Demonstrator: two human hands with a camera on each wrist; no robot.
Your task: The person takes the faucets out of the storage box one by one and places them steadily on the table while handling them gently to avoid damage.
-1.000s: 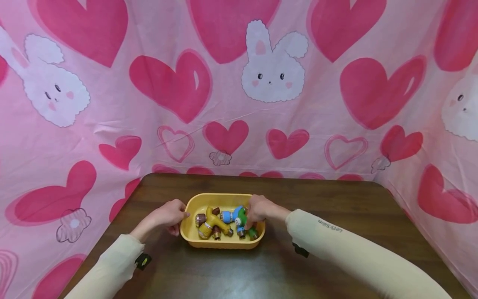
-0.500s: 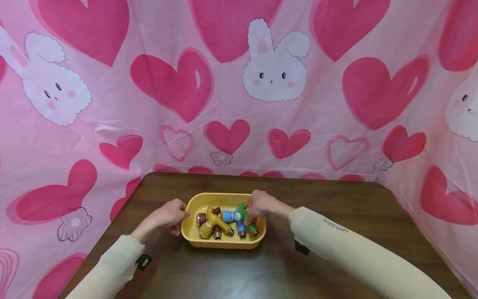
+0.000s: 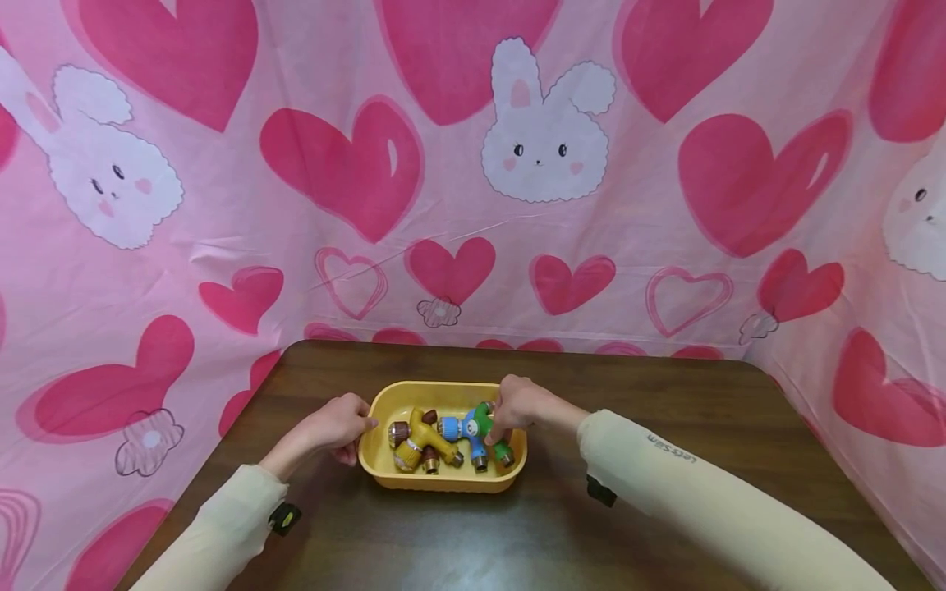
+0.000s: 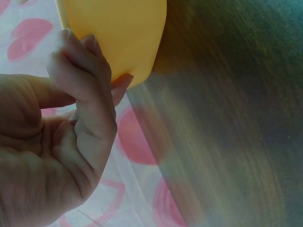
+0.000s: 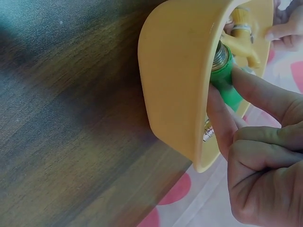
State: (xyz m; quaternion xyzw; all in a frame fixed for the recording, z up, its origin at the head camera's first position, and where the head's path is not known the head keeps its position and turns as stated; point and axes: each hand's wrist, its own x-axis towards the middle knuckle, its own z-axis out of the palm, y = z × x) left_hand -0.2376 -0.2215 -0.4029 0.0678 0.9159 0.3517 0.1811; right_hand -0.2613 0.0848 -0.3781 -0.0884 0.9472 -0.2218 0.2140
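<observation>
In the head view a yellow plastic tray (image 3: 443, 484) holds several painted valves with threaded metal ends. My left hand (image 3: 336, 423) pinches the tray's left rim, and the left wrist view shows its fingers (image 4: 97, 82) against the tray's end wall (image 4: 123, 38). Over the right end, my right hand (image 3: 517, 404) reaches inside. There its thumb and finger pinch a green valve (image 5: 222, 78), partly hidden by the fingers. Beside the green one lies a blue valve (image 3: 449, 427). A yellow valve (image 3: 423, 428) lies across a brown valve (image 3: 399, 432) in the left half.
The tray stands on a dark wooden table (image 3: 443, 542), near the middle. Behind and beside the table hangs a pink cloth (image 3: 458, 205) with hearts and rabbits. Wrist cameras sit under both sleeves.
The right hand has shifted slightly up and to the right, and more of the blue and green valves shows. The left hand keeps its hold on the rim.
</observation>
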